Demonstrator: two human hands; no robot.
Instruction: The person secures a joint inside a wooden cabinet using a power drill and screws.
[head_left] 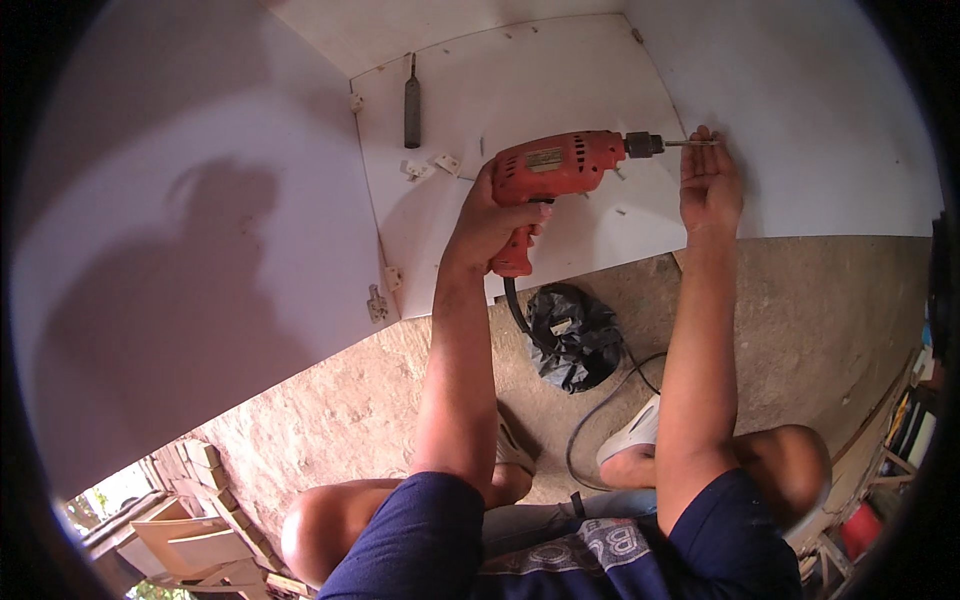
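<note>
A red corded power drill (pixel 555 165) lies level across the view, its dark chuck (pixel 643 145) pointing right. My left hand (pixel 487 222) is closed around its handle, just under the body. From the chuck runs a thin metal bit (pixel 680 143), reaching my right hand (pixel 711 180). That hand is turned palm up with its fingers curled at the bit's tip; the tip itself is partly hidden. Behind the drill is a white panel (pixel 560 80), on which a dark-handled chisel-like tool (pixel 412 115) and small hinge-like fittings (pixel 447 163) lie.
White panels stand at left (pixel 150 230) and right (pixel 810 130) of the middle one. Below the drill, a black plastic bag (pixel 575 335) lies on the rough floor beside the cord (pixel 585 420). A metal hinge (pixel 376 304) is on the left panel's edge. Wood pieces (pixel 190 540) lie at lower left.
</note>
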